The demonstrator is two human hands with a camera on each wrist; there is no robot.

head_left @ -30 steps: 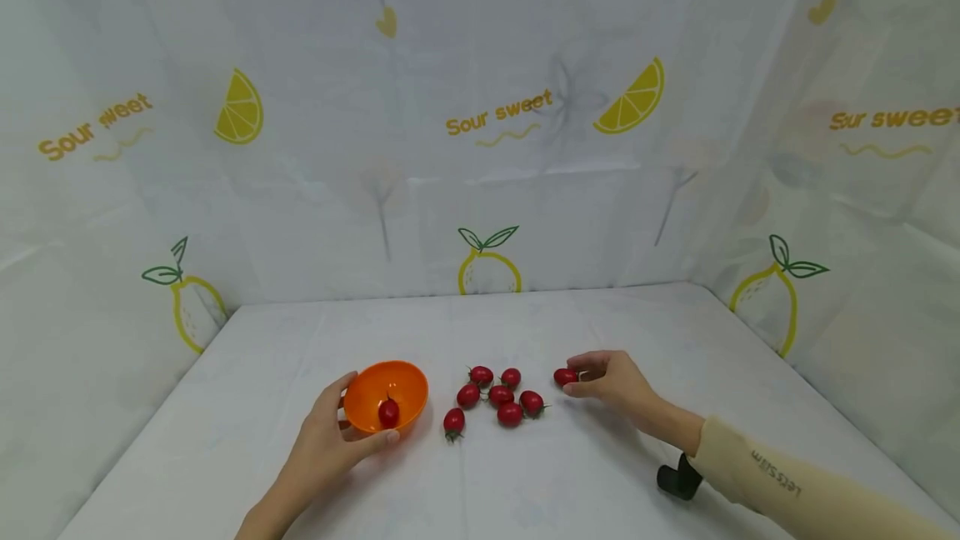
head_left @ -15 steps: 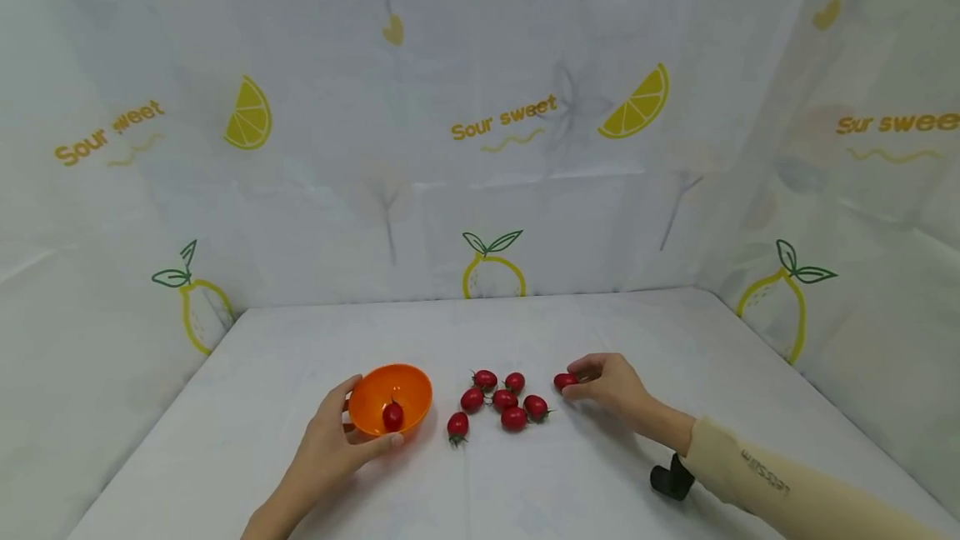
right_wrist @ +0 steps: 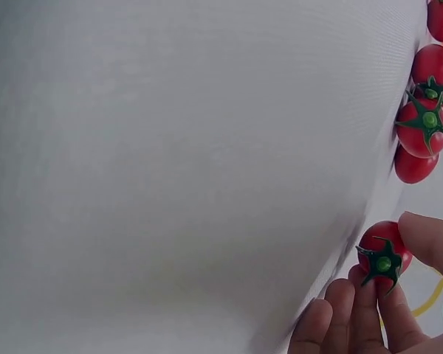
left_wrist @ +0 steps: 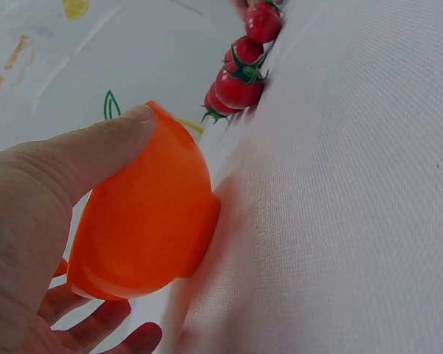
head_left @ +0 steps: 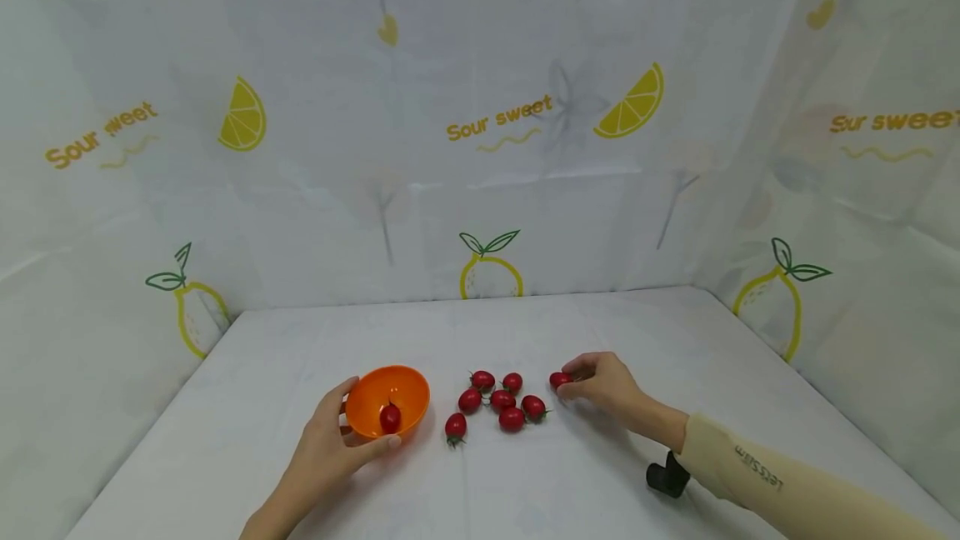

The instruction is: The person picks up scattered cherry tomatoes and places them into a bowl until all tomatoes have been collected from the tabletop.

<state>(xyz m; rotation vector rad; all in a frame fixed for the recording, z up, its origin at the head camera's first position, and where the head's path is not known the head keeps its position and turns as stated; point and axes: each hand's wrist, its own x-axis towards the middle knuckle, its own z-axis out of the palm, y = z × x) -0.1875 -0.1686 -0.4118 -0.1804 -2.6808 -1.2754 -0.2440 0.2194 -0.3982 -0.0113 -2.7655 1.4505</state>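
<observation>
My left hand [head_left: 324, 446] grips an orange bowl [head_left: 408, 386] by its rim, the thumb on the near side and the fingers behind. The bowl is tilted towards me, and one red cherry tomato [head_left: 390, 417] lies inside it. To the right, my right hand [head_left: 609, 388] pinches another cherry tomato [right_wrist: 380, 247] between thumb and fingers, close to the tabletop; its green calyx shows in the right wrist view. Several more cherry tomatoes [head_left: 502, 400] lie in a loose group between the two hands.
A white cloth covers the table [head_left: 555, 482], and white sheets printed with lemons [head_left: 491, 273] hang behind and at both sides. A small black object [head_left: 667, 476] is by the right sleeve [head_left: 738, 461], under the forearm.
My right hand, with the cherry tomato, has shifted slightly left towards the group. The left hand and bowl stay nearly where they were; the head view has shifted slightly.
</observation>
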